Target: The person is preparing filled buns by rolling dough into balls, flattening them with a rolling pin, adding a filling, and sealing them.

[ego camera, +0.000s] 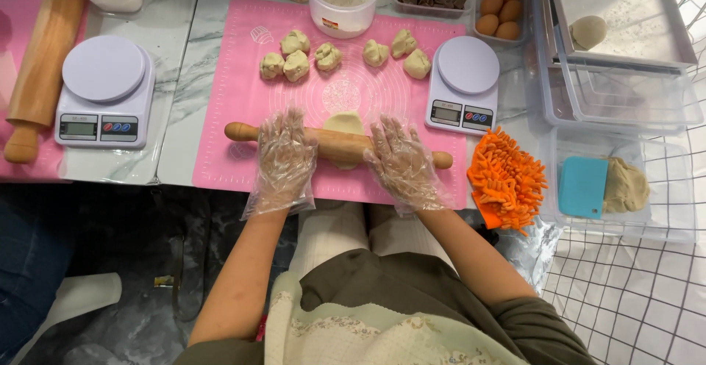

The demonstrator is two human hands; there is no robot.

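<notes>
On the pink silicone mat [243, 115], my gloved left hand [283, 160] and right hand [403, 163] lie flat and open over the wooden rolling pin [338, 144], pressing a soft dough piece [344, 122] beneath; it seems pliable and slightly sticky, best lifted gently by its edges.

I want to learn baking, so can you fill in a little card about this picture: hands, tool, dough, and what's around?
Left hand: gloved, flat on the rolling pin
Right hand: gloved, flat on the same pin
Under the pin: a flattened dough piece
Surface: pink mat
Waiting: dough lumps along the mat's far side
Nearby: kitchen scale, eggs, orange mitt
</notes>
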